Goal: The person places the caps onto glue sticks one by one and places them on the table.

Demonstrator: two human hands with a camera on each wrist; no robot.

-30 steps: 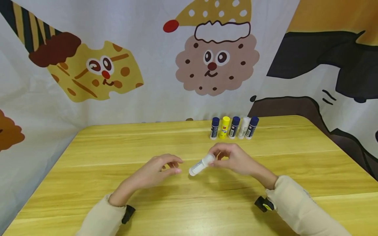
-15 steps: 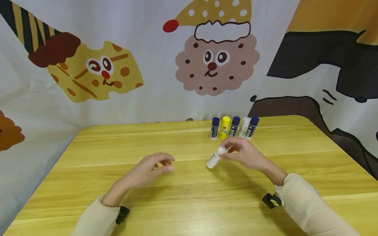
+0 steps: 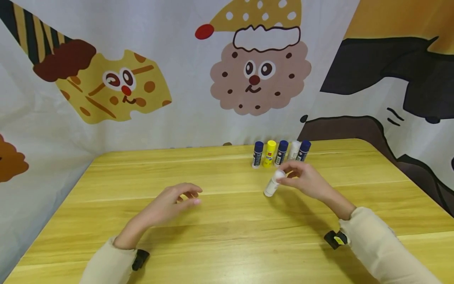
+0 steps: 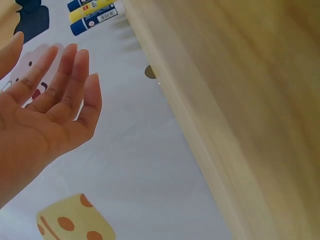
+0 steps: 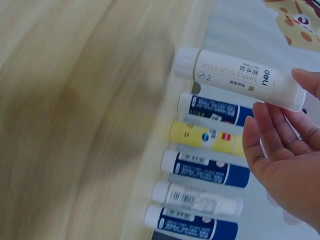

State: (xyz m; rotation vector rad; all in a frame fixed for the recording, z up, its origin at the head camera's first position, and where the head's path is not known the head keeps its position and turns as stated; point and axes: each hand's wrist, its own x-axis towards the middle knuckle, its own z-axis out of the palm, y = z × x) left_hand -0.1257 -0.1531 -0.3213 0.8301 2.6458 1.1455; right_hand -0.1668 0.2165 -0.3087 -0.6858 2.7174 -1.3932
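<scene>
A white glue stick (image 3: pixel 271 187), its label reading "Simple Glue Stick" in the right wrist view (image 5: pixel 232 75), is pinched at its cap end by my right hand (image 3: pixel 306 180). It leans with its base down and to the left, over the table in front of a row of glue sticks. Whether the base touches the wood I cannot tell. My left hand (image 3: pixel 166 204) holds nothing; its fingers are loosely bent above the left middle of the table. In the left wrist view that hand (image 4: pixel 50 107) shows its palm with the fingers spread a little.
At the table's back stand several upright glue sticks in a row: a blue-capped one (image 3: pixel 257 154) at the left end, a yellow one (image 3: pixel 269 154), another blue-capped one (image 3: pixel 281 153), a white one (image 3: pixel 294 150) and a blue-capped one at the right. A printed curtain (image 3: pixel 191 98) hangs behind the table (image 3: pixel 227 244).
My right hand has carried the white glue stick right and back, closer to the row, and the stick has turned more upright. My left hand has drawn away to the left.
</scene>
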